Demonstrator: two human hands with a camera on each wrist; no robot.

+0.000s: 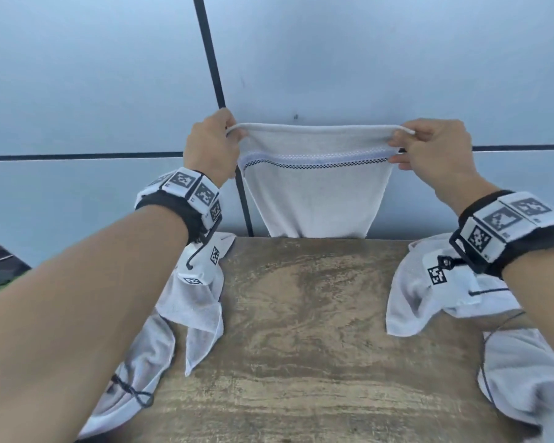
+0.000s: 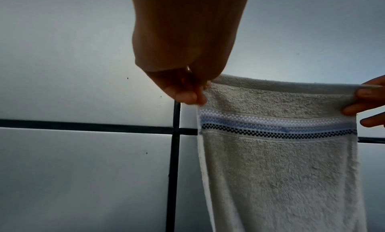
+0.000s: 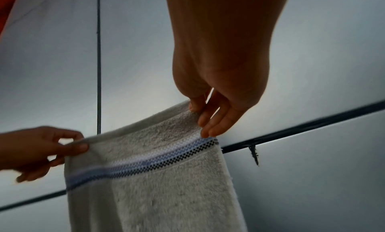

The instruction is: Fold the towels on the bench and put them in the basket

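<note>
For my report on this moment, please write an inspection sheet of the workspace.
Surface: worn wooden bench, bare in the middle.
Job's things: striped towel held up above the far edge; loose towels at left and right; basket not seen.
Clutter: nothing seen.
Hands: left hand and right hand each pinch a top corner.
Cables: thin dark cord at the left edge.
Surroundings: grey panelled wall with dark seams.

We've got bare forearms, no sleeves. Each wrist has a black strap: left wristband (image 1: 186, 199), right wristband (image 1: 506, 231), both ringed with white blocks printed with black-and-white square markers. A thin black cable (image 1: 202, 247) hangs off the left one.
</note>
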